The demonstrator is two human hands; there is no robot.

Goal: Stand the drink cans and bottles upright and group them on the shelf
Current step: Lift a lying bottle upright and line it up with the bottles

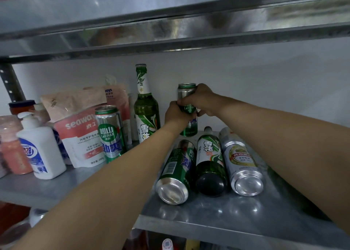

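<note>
While both hands, left hand [176, 115] and right hand [201, 100], grip an upright green can [186, 95], another can [109, 134] and bottle [145, 109] stand; two cans [177, 171] [241, 162] and a bottle [210, 160] lie flat.

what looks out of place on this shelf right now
Three drinks lie on their sides on the shelf, bottoms toward the camera: a green can, a green bottle and a silver can. The other drinks stand upright, including the held can gripped by the left hand and right hand.
</note>
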